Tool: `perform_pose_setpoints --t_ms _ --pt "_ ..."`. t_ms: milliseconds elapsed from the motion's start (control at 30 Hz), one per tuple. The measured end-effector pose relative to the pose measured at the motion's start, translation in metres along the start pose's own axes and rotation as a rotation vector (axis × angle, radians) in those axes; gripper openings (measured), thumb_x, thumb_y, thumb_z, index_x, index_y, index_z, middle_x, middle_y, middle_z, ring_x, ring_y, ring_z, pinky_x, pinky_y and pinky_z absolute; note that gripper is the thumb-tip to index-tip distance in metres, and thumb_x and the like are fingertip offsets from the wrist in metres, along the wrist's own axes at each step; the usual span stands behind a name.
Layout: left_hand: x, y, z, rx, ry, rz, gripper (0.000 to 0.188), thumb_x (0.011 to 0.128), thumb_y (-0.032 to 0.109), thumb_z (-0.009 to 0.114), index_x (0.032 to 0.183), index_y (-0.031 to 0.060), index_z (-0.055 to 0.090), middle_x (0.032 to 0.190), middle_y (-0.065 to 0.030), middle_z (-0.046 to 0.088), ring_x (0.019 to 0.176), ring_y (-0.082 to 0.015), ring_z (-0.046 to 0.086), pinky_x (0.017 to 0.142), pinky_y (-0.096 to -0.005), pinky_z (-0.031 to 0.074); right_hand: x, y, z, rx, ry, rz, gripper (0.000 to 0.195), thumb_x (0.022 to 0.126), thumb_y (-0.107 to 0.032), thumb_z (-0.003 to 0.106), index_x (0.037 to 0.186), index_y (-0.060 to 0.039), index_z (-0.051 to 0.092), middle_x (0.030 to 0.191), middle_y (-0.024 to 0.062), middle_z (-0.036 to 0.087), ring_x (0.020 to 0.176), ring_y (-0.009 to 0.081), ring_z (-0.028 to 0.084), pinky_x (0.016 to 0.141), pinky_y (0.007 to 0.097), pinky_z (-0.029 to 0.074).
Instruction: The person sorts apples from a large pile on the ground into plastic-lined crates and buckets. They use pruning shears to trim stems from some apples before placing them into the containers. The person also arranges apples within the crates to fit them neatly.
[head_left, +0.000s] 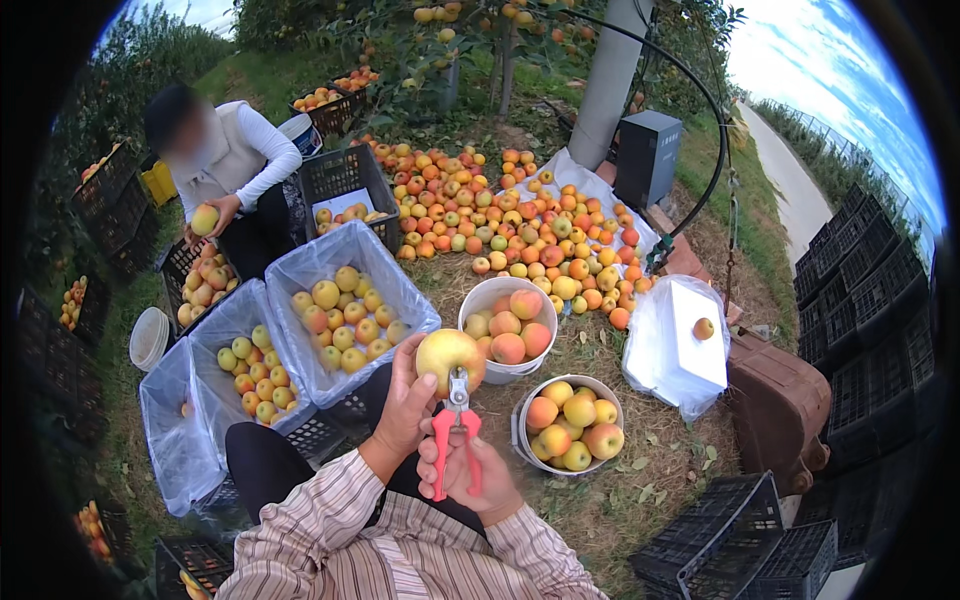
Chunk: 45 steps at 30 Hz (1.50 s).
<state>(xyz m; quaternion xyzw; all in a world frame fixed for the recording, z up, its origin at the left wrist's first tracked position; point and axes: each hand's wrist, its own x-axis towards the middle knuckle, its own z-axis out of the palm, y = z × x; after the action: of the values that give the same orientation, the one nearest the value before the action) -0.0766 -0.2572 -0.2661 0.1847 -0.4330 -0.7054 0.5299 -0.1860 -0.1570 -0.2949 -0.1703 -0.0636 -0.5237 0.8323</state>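
My left hand (406, 410) holds a yellow apple (451, 358) up in front of my chest. In my right hand (478, 472) is a pair of small snips with red handles (448, 435), their metal blades against the apple's stem end. Beyond the apple stands a white bucket (553, 298) of red-orange apples, and a second white bucket (519, 435) of yellow-red apples is to the right of my hands. On the left, plastic-lined crates (409, 292) hold layers of yellowish apples.
A large pile of apples (525, 225) lies ahead. A co-worker (232, 157) at the upper left holds an apple. White foam sheets (675, 367) in plastic, a rusty excavator bucket (780, 397) and black crates (720, 525) are on the right. A concrete post (611, 75) rises behind.
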Motion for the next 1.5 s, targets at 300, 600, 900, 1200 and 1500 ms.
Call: perform_pose_setpoints --t_ms 300,600,900,1200,1500 --pt "0.001 0.003 -0.001 0.026 0.022 0.009 0.067 0.093 0.030 0.062 0.147 0.0077 0.028 0.138 -0.0130 0.046 0.127 -0.0241 0.050 0.109 -0.0389 0.043 0.003 0.006 -0.003 0.028 0.037 -0.032 0.062 0.105 -0.041 0.048 0.150 -0.0006 0.036 0.114 0.0078 0.056 0.093 0.0192 0.057 0.074 0.0362 0.050" --pt "0.021 -0.016 -0.034 -0.018 0.094 -0.096 0.070 0.093 0.035 0.062 0.148 0.0094 0.028 0.141 -0.0102 0.045 0.133 -0.0246 0.049 0.112 -0.0415 0.042 -0.003 -0.003 -0.038 -0.097 0.117 -0.177 0.061 0.103 -0.044 0.053 0.145 -0.0011 0.044 0.099 0.0058 0.056 0.069 0.0157 0.054 0.058 0.0305 0.046" --pt "0.082 0.019 -0.192 -0.303 0.306 -0.238 0.059 0.105 0.052 0.040 0.144 0.0069 0.045 0.136 -0.0163 0.059 0.118 -0.0351 0.062 0.094 -0.0421 0.054 -0.050 -0.027 -0.232 -0.299 1.065 0.080 0.043 0.105 -0.041 0.048 0.133 -0.0083 0.053 0.105 0.0066 0.063 0.092 0.0244 0.062 0.080 0.0414 0.052" --pt "0.136 -0.073 -0.368 -0.242 0.517 -0.706 0.063 0.095 0.049 0.064 0.141 0.0097 0.050 0.130 -0.0129 0.063 0.115 -0.0300 0.064 0.094 -0.0465 0.054 -0.102 -0.018 -0.430 -1.674 1.330 0.613 0.053 0.085 -0.039 0.073 0.119 -0.0008 0.062 0.106 0.0232 0.071 0.101 0.0420 0.068 0.086 0.0479 0.054" --pt "0.195 -0.204 -0.381 1.025 -0.145 -0.749 0.069 0.080 0.033 0.075 0.137 0.0036 0.050 0.132 -0.0204 0.052 0.121 -0.0366 0.055 0.100 -0.0429 0.047 -0.109 -0.015 -0.450 -2.309 1.252 0.961 0.036 0.088 -0.034 0.068 0.114 -0.0099 0.065 0.100 0.0174 0.070 0.091 0.0404 0.067 0.080 0.0533 0.053"
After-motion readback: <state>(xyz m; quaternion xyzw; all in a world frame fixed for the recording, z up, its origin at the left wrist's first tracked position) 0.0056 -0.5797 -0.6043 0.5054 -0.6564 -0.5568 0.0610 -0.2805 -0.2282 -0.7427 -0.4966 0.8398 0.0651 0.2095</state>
